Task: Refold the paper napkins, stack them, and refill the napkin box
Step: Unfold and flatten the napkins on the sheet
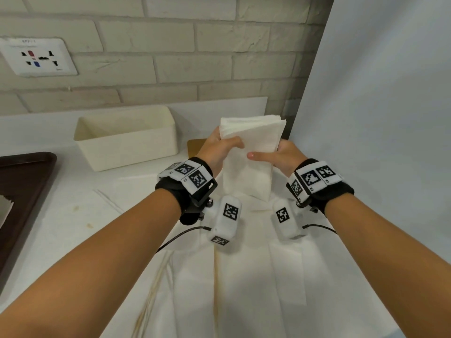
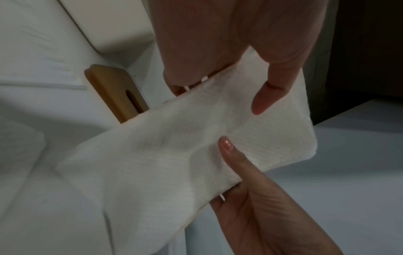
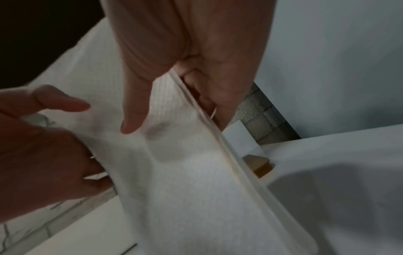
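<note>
Both forearms are bare, with no sleeves. Each wrist wears a black fabric band (image 1: 170,191) topped with white blocks printed with black square codes. A white coded pod (image 1: 225,222) hangs under each wrist on a black bracket, and a thin black cable (image 1: 180,236) runs from it.

Wooden lid (image 1: 195,146) mostly hidden behind the left hand (image 1: 220,148) and napkin stack (image 1: 251,152) in head view; only a corner shows. Left wrist view shows one end with a slot (rest covered by the stack). Fingers of both hands are behind the stack, so only thumbs are readable. Dark tray (image 1: 23,191) is cut off by the left edge; contents unreadable. Wall socket (image 1: 36,57) label too blurred to read. Napkin box (image 1: 127,140) floor can't be seen.
</note>
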### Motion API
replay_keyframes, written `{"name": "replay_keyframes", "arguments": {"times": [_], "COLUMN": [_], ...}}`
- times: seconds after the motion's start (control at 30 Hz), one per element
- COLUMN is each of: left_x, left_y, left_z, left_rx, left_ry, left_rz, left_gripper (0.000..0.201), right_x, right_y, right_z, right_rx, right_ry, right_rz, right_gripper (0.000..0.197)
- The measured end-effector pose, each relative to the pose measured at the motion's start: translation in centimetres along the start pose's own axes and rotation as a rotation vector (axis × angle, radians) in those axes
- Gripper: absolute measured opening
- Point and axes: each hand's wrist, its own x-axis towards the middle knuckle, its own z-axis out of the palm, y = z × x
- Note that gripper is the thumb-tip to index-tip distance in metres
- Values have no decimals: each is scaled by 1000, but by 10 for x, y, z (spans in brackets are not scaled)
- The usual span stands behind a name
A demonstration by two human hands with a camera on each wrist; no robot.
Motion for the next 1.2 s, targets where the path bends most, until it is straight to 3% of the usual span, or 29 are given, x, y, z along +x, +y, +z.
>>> {"name": "replay_keyframes", "arguments": {"times": [0.1,0.17,0.3,0.37,0.47,0.63,0.83,1.0,1.1,1.2], "left_x": [-3,-1,1,-3,-4,-2,-1,-1,1,3], "left_y": [-2,-4,-14,-17,-16,-16,-43,-58,-53,-49], "left_z": [3,-1,-19,-30,-48,-65,-62,-62,-63,-66], "left_rx": [-25,23,361,346,158,-24,182,309,278,260], "left_ry": [-38,-6,-98,-93,-14,42,10,17,-12,-23], "left_rz": [2,-2,-107,-180,-171,-58,-129,-220,-185,-181], "left_gripper": [60,66,63,46,36,36,34,53,56,52], "right_x": [-1,-2,-9,-9,-11,-12,1,0,3,9], "right_y": [-5,-13,-33,-32,-18,15,43,50,53,62], "right_z": [4,2,-11,-21,-36,-39,-23,-25,-31,-40], "right_rx": [4,134,536,591,489,166,-390,-301,-207,-70], "right_ry": [54,88,80,41,17,-21,56,59,74,42], "right_rz": [-9,1,-6,-36,9,128,288,302,265,241], "right_gripper": [56,60,21,22,33,29,78,70,91,83]}}
